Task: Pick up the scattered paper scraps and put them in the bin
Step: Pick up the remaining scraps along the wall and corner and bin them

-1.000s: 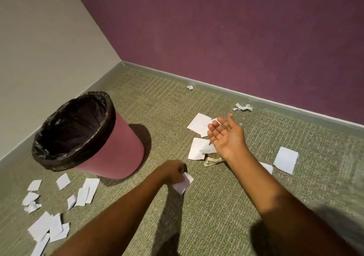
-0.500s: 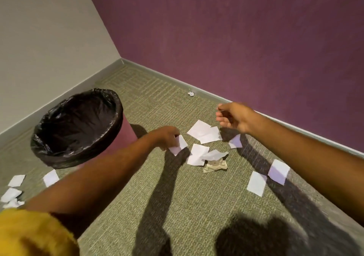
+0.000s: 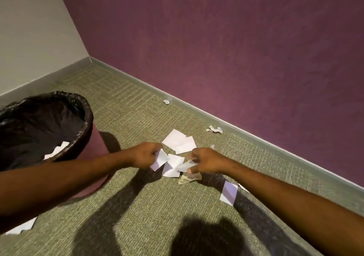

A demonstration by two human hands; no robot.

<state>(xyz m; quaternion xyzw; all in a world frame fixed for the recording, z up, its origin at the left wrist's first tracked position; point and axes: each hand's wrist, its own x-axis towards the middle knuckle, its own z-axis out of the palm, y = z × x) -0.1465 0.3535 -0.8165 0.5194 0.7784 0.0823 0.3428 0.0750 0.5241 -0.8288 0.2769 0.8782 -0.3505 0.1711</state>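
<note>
Head view, and both hands are down among the paper at the middle of the frame. The left hand (image 3: 144,155) has its grip closed on a white scrap (image 3: 160,159), pinched at one edge with the rest poking out to the right. The right hand (image 3: 206,160) curls over the pile, grip narrow, fingertips nipping a bent slip (image 3: 184,166) that lies across a flat sheet (image 3: 172,170). Just below sits a crumpled tan wad (image 3: 190,178).

Plenty is left on the carpet (image 3: 137,206):
- two overlapping sheets (image 3: 179,142) just above the hands
- a loose piece (image 3: 228,192) at lower right
- a crumpled ball (image 3: 214,129) and a tiny one (image 3: 166,101) near the skirting
- more scraps (image 3: 21,228) at lower left

This stuff looks feather-light and floppy, likely to flutter or tear. The flat pieces hug the carpet, so lift a corner or edge first. The crumpled ones can be taken whole.

The bin (image 3: 87,118) stands at the left edge, its black liner folded over the rim and its mouth open. A few white pieces (image 3: 57,149) lie inside against the near wall.
</note>
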